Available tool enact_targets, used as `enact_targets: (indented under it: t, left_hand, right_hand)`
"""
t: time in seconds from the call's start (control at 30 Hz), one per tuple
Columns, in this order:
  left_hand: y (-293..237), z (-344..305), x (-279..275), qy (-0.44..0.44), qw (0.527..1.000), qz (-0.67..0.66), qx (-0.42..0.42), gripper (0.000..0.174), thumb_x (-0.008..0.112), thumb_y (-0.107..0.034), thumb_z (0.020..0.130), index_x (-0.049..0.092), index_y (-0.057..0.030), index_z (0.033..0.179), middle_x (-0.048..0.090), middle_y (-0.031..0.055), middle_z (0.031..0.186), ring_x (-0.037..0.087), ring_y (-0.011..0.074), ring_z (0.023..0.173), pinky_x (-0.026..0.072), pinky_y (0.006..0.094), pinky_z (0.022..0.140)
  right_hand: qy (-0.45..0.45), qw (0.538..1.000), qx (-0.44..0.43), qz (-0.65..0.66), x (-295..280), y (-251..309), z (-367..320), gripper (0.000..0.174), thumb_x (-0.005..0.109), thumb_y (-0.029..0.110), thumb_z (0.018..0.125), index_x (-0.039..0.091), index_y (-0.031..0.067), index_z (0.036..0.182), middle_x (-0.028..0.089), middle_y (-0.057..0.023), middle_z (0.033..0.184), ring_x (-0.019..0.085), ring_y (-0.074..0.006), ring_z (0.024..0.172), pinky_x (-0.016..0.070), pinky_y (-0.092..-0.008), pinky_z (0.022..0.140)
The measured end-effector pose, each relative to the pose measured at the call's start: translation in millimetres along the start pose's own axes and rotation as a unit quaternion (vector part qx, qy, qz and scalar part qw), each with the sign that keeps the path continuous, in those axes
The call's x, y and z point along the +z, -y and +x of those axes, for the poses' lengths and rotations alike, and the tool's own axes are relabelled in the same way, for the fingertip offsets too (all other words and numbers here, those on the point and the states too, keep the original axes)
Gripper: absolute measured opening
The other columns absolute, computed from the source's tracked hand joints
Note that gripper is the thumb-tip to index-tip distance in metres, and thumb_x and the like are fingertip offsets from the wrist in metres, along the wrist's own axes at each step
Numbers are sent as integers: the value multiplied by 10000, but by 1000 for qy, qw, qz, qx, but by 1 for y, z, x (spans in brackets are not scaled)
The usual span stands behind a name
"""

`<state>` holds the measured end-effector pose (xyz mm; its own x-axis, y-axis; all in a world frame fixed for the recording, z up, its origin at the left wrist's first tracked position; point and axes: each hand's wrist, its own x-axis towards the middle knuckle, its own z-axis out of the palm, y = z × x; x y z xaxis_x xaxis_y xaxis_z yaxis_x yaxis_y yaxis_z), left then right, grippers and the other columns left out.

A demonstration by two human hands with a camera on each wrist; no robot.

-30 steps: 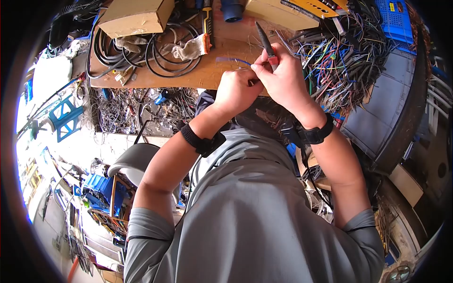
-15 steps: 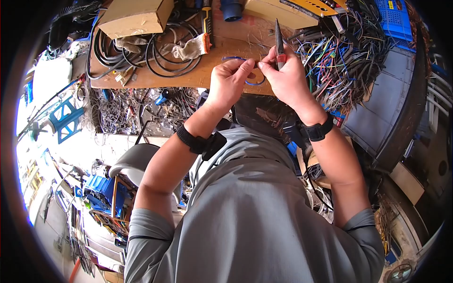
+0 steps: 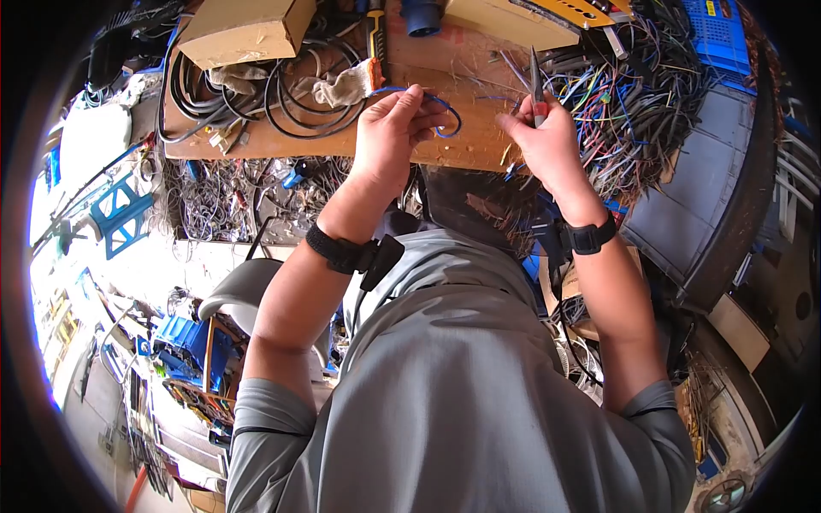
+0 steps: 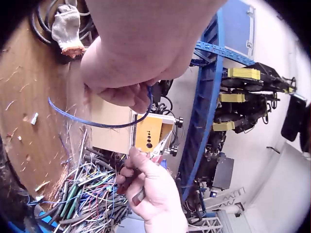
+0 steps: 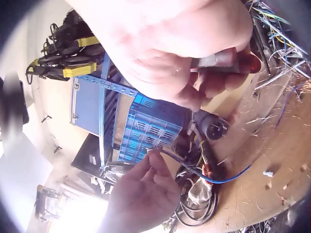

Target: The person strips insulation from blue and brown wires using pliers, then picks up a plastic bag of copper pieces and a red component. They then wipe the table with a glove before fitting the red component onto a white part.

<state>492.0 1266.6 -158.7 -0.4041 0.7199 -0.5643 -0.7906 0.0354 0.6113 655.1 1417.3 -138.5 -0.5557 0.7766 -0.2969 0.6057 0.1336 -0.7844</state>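
My left hand [image 3: 385,141] pinches a blue wire [image 3: 459,124] between thumb and fingers, above the wooden tabletop [image 3: 325,132]. The wire's loose length curves out from the fingers, as the left wrist view also shows. To the right, my right hand [image 3: 552,141] grips a knife [image 3: 536,75] with a dark, pointed blade standing up past the fingers. Its red and grey handle [image 5: 218,60] shows in the right wrist view, partly hidden by the palm and fingers. The two hands are apart.
A heap of cut wires [image 3: 616,111] lies right of my right hand. Left on the table are a coil of black cable [image 3: 282,111], a work glove [image 3: 338,90] and a cardboard box [image 3: 256,38]. A yellow-faced box [image 3: 573,10] stands at the back right.
My hands were close together and have drawn apart. The left hand has moved left with the blue wire, and the right hand has moved right with the knife.
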Motion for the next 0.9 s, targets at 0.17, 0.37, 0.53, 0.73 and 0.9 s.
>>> enact_targets:
  t: [0.17, 0.37, 0.53, 0.73, 0.9]
  left_hand:
    - [-4, 1, 1, -5, 999, -34, -18, 191, 559, -243, 980, 618, -62, 987, 689, 78, 909, 690, 191, 858, 510, 261, 670]
    - [-3, 6, 5, 3, 998, -47, -37, 200, 553, -246, 983, 608, -53, 977, 692, 94, 915, 691, 202, 864, 524, 263, 666]
    - [-2, 8, 7, 17, 997, -52, -49, 228, 543, -261, 988, 611, -43, 984, 694, 93, 921, 687, 189, 858, 522, 254, 677]
    - [-3, 5, 15, 28, 999, -9, -36, 241, 618, -270, 948, 646, -30, 945, 693, 61, 883, 671, 134, 796, 503, 239, 684]
    - [3, 2, 13, 78, 992, 97, 6, 161, 645, -192, 929, 669, -39, 974, 687, 23, 888, 660, 113, 833, 525, 253, 736]
  right_hand:
    - [38, 996, -62, 51, -3, 2, -2, 228, 750, 130, 795, 556, 51, 886, 687, -25, 941, 539, -99, 661, 465, -271, 634]
    - [66, 986, -76, 129, 14, 29, -13, 300, 775, 50, 771, 482, 67, 833, 684, -29, 938, 489, -23, 616, 444, -227, 582]
    - [26, 990, -119, 72, 19, 26, -5, 216, 750, 57, 792, 544, 48, 858, 657, -27, 786, 571, -76, 653, 478, -248, 606]
    - [30, 988, -111, 105, 22, 29, -3, 151, 700, 30, 807, 562, 40, 867, 642, -39, 737, 601, -102, 675, 496, -273, 631]
    - [40, 983, -123, 131, 25, 33, -2, 135, 674, 11, 817, 558, 39, 881, 633, -37, 735, 601, -104, 685, 496, -278, 634]
